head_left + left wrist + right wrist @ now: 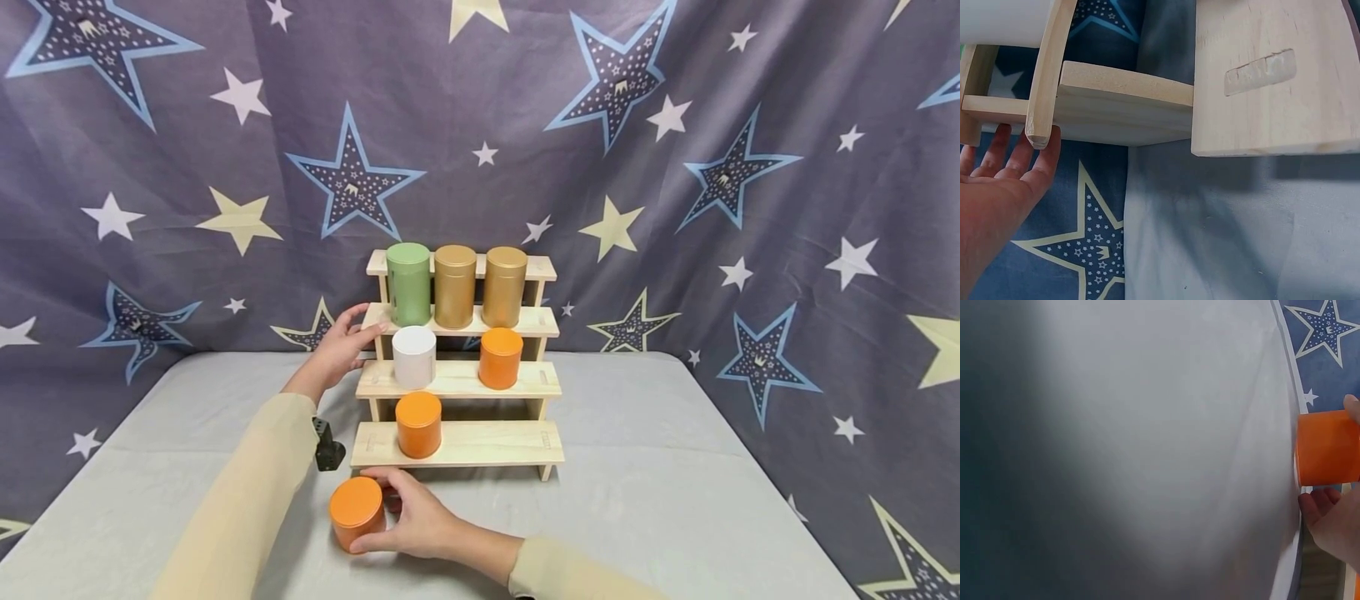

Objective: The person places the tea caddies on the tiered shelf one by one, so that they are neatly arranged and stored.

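Observation:
A four-step wooden shelf point(480, 446) stands against the curtain. My left hand point(335, 352) holds the left end of its second board from the top; in the left wrist view fingers point(1041, 165) bend up at that board's end, thumb hidden. Low in front of the shelf's left corner, my right hand point(423, 518) grips an orange tin point(357, 510) between thumb and fingers. The right wrist view has the same orange tin point(1327, 450) at its right edge. Whether it touches the table cannot be told.
On the second board from the top stand a green tin point(409, 287) and two gold tins point(455, 292). Below are a white tin point(413, 360) and an orange tin point(500, 360). The lowest board bears another orange tin point(418, 427). A grey cloth point(652, 500) covers the table.

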`<state>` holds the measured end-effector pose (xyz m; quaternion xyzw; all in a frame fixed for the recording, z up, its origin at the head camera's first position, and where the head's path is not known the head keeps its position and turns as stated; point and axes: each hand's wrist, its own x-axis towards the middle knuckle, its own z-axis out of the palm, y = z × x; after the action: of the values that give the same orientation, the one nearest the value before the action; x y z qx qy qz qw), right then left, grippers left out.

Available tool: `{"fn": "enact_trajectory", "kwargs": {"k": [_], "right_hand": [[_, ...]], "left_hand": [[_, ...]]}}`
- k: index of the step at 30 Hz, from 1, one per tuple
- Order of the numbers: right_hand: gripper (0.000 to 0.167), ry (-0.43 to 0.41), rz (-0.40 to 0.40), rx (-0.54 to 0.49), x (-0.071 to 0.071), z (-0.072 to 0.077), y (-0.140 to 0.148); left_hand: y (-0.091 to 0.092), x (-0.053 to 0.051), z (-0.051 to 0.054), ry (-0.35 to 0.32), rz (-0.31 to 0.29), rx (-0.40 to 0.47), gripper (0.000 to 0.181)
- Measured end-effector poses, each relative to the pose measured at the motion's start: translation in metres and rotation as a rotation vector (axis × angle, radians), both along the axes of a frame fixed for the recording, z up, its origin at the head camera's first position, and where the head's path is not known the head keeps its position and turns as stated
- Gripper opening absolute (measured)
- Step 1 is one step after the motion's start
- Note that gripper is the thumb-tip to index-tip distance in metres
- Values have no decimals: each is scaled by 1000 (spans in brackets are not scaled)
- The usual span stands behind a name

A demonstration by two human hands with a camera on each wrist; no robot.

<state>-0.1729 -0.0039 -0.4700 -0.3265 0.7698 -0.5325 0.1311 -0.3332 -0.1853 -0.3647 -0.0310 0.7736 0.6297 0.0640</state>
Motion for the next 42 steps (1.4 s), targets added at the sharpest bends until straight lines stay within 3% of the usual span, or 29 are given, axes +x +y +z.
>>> {"fn": "enact_trajectory", "kwargs": {"k": [16,42], "right_hand": [[77,-8,-19,-19,-1,-2,-11],[69,2,-38,-1,1,7,-7]], "left_hand": [[2,1,1,-7,-1,6,80],[0,1,0,11,-22,13,82]]}}
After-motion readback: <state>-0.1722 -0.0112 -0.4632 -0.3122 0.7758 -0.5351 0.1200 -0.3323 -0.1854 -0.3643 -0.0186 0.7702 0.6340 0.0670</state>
